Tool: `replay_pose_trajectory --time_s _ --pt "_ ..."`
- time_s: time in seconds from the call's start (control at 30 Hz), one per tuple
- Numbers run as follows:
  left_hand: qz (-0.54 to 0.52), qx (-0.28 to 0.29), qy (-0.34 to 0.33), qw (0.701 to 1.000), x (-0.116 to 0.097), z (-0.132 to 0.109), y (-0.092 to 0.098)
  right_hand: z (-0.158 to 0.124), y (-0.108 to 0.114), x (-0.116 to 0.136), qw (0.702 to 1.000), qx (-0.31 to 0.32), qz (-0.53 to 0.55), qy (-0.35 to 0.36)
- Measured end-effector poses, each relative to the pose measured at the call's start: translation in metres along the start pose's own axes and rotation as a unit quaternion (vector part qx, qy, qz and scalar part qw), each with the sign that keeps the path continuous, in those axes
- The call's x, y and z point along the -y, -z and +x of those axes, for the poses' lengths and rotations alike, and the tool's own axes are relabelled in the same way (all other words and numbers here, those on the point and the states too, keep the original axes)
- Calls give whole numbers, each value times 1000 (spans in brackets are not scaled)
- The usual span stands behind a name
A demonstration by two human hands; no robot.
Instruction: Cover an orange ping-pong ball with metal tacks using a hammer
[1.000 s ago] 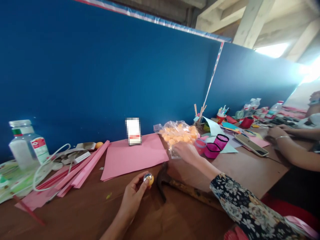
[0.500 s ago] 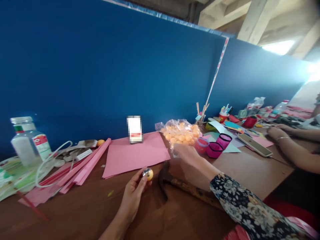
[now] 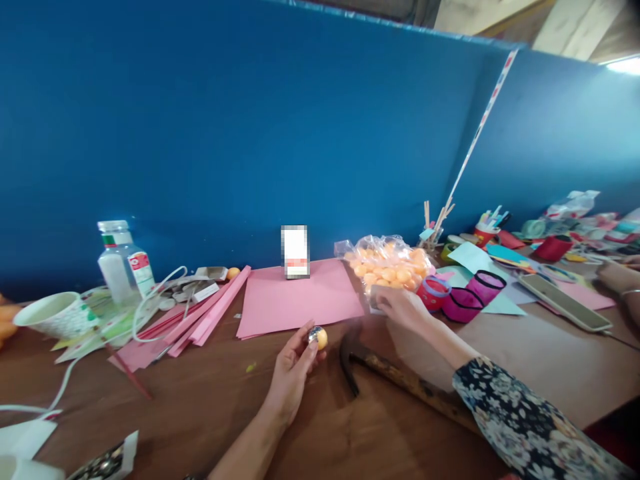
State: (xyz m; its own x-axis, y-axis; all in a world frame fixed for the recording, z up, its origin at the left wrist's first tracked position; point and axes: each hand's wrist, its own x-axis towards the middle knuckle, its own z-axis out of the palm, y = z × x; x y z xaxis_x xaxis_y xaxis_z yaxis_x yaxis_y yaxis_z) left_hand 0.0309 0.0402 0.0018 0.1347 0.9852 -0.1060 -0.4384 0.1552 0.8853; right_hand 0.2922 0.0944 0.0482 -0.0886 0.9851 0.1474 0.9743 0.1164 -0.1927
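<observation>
My left hand (image 3: 291,373) is closed, thumb and fingers pinching a small ball (image 3: 321,338), orange on the right with a shiny silver part against the fingertips. Stretched forward, my right hand (image 3: 400,307) reaches the near edge of a clear plastic bag of orange ping-pong balls (image 3: 390,267). Its fingers are together around a small greyish piece that I cannot make out. Between my hands and nearer to me lies a claw hammer (image 3: 395,373) with a worn wooden handle. Pink paper sheets (image 3: 300,300) lie beyond my left hand.
On the left stand a plastic bottle (image 3: 117,267) and a paper cup (image 3: 55,313), with a white cable and pink paper strips (image 3: 200,313). Purple mesh cups (image 3: 470,297) and a phone (image 3: 565,303) are on the right. Another person's hand (image 3: 620,277) rests at the far right.
The view has swung left, so the scene sits farther right and the paper cup shows. My left hand still holds the ball; my right hand stays at the bag.
</observation>
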Motion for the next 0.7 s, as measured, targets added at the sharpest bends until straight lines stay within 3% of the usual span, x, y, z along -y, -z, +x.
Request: replay_pose_trajectory --time_s 0.17,0.3,0.37,0.47,0.7 --pt "11 -2 1 1000 2 1 1 0 10 6 997 -33 72 9" --pt "-1 -2 2 1000 1 0 0 -20 23 36 982 -19 186 40" --pt "-4 3 2 1000 0 -1 -1 -35 23 57 920 18 391 29" --pt "3 13 -1 1000 0 -1 0 -50 9 88 834 73 547 18" --pt "-22 20 -4 1000 1 -1 1 -42 -26 116 747 60 662 -4"
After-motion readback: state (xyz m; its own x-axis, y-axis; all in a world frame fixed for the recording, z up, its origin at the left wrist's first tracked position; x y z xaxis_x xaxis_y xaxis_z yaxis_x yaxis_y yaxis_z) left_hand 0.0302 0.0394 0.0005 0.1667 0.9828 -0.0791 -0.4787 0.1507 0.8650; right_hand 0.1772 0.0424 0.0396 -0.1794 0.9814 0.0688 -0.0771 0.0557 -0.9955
